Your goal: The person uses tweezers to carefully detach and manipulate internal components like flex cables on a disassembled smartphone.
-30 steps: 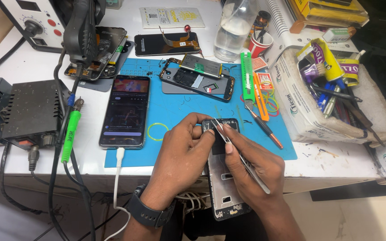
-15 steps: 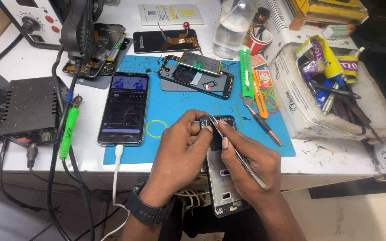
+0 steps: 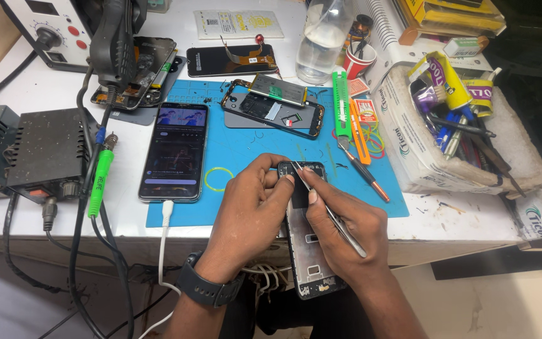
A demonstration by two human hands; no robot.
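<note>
Right hand [image 3: 346, 229]: fingers closed around a pair of metal tweezers [image 3: 327, 207], held like a pen; the tips rest on the top end of the opened phone frame [image 3: 305, 232].
Left hand [image 3: 249, 210]: fingers curled and gripping the frame's top left corner, thumb pressed on its upper edge beside the tweezer tips; a dark watch [image 3: 208, 287] sits on the wrist.
Opened phone frame: lies lengthwise over the table's front edge, top end on the blue mat [image 3: 246, 144], bottom end hanging out past the edge toward the person.
Yellow ring [image 3: 219, 178]: flat on the mat, just left of the left hand.
Lit phone [image 3: 175, 150]: screen up on the mat's left edge, a white cable [image 3: 165, 216] plugged into its near end and dropping over the table's front.
Second dismantled phone [image 3: 274, 107]: back open, at the mat's far edge.
Green cutter [image 3: 341, 103] and orange cutter [image 3: 359, 132]: side by side near the mat's right edge; a screwdriver [image 3: 364, 171] lies just in front of them.
White box of tools [image 3: 453, 119]: right side of the table, full of pens and tubes.
Black power unit [image 3: 45, 154]: left side of the table, a green-handled iron [image 3: 100, 179] beside it.
Clear bottle [image 3: 321, 41] and red cup [image 3: 357, 59]: back of the table, close together.
</note>
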